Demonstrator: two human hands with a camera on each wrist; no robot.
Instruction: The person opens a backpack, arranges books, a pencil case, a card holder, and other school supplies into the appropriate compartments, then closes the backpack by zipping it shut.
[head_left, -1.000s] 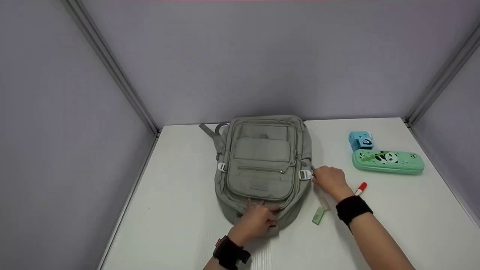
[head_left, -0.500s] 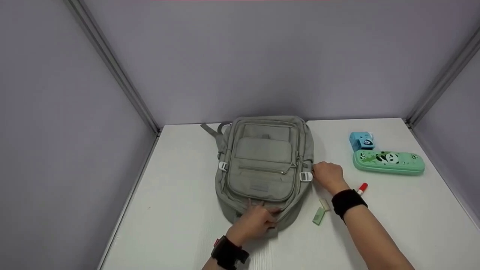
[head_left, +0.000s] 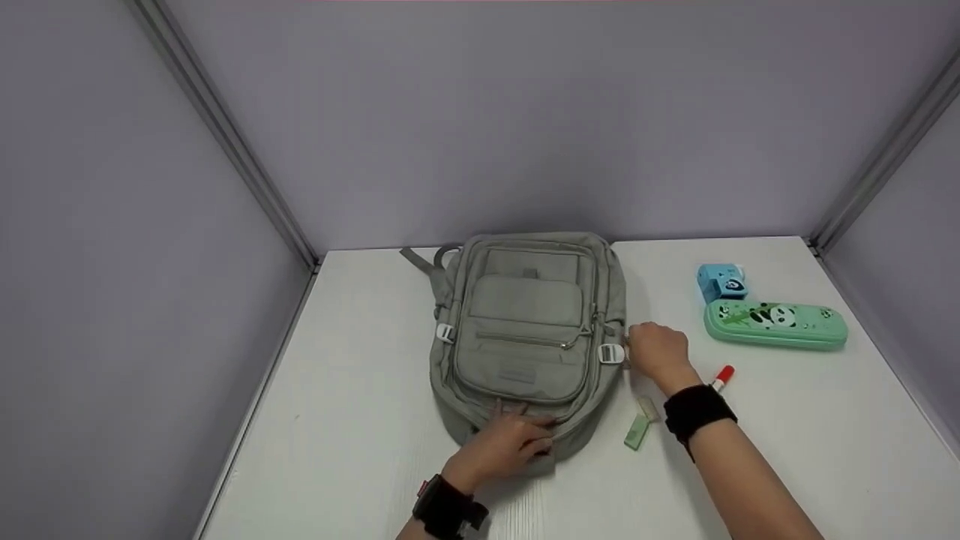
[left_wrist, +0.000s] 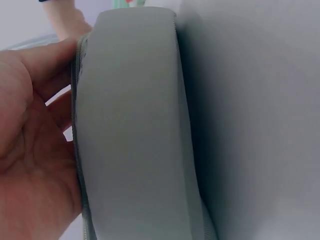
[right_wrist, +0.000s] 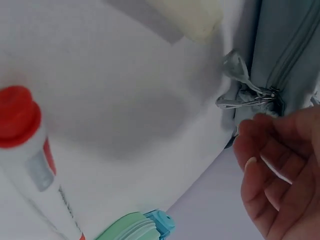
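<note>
A grey-green backpack [head_left: 525, 300] lies on the white table, its front pockets facing up. My left hand [head_left: 504, 442] rests on its near end, fingers spread over the front below the pocket. In the left wrist view, the thumb and fingers of the left hand [left_wrist: 37, 135] lie along the zipped edge. Beside the white buckle [head_left: 611, 353], my right hand [head_left: 658, 351] has curled fingers at the bag's right side. The right wrist view shows the right hand [right_wrist: 280, 170] pinching the bag's edge, close to dangling zipper pulls [right_wrist: 240, 85]; the fingertips partly hide what they grip.
A green panda pencil case [head_left: 776, 325] and a light blue box-like object [head_left: 721, 282] stand at the right. A red-capped marker [head_left: 722, 377] lies partly behind the right wrist. A green block [head_left: 637, 433] and a pale block [head_left: 648, 409] lie near the bag. Panels enclose the table.
My right hand has shifted slightly up along the bag's side and stayed there. The left hand has slid a little left and keeps resting on the near end. The bag has barely moved.
</note>
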